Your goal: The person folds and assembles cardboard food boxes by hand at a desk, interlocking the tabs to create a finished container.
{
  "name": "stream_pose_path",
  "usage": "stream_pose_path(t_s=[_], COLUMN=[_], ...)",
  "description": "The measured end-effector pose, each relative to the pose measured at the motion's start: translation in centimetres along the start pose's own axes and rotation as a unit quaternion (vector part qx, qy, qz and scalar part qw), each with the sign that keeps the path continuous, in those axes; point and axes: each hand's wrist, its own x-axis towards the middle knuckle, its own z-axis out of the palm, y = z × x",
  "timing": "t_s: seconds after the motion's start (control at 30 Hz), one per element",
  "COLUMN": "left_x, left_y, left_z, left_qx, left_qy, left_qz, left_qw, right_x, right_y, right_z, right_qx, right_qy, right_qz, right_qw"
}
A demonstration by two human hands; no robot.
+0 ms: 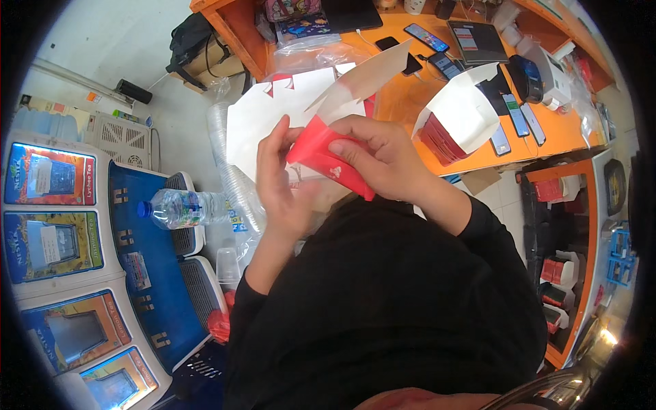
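My right hand (386,154) grips a partly folded red-and-white paperboard food carton (318,154), its thumb pressed on the red outer side. One long white flap of the carton rises toward the upper right. At the carton's left edge, my left hand (277,178) has its fingers and thumb apart, with the fingertips close to the red panel. Its thumb is blurred, and whether the fingers touch the carton is hard to make out. Behind the carton lie flat white carton blanks (256,119) with red parts. A stack of formed red-and-white cartons (454,126) stands to the right.
Several phones (516,115) and a dark tablet-like device (477,41) lie on the orange table (410,102). Left are a long sleeve of clear cups (225,154), a water bottle (181,208) and a drink dispenser (147,260). More cartons fill an orange shelf (591,239) at right.
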Motion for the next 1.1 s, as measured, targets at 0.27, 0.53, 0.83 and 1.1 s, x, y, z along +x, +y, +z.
stream_pose_path(t_s=[0.27, 0.53, 0.83, 1.1], left_x=[-0.2, -1.3, -0.5, 0.7], left_y=[1.5, -0.6, -0.6, 0.2], left_z=[-0.1, 1.8, 0.1, 0.6], left_qx=[0.066, 0.144, 0.031, 0.146], left_qy=[-0.056, 0.135, 0.050, -0.011], left_qz=[-0.114, 0.014, -0.149, -0.104], left_qw=[0.990, 0.980, 0.987, 0.984], right_x=[-0.4, -0.1, 1.1, 1.3], right_y=[-0.1, -0.2, -0.3, -0.8], right_z=[-0.7, 0.6, -0.2, -1.1], right_qx=[-0.158, -0.213, -0.155, -0.261], right_qy=[-0.092, -0.026, 0.006, 0.020], right_qz=[-0.086, -0.090, -0.051, -0.104], right_qw=[0.979, 0.973, 0.987, 0.960])
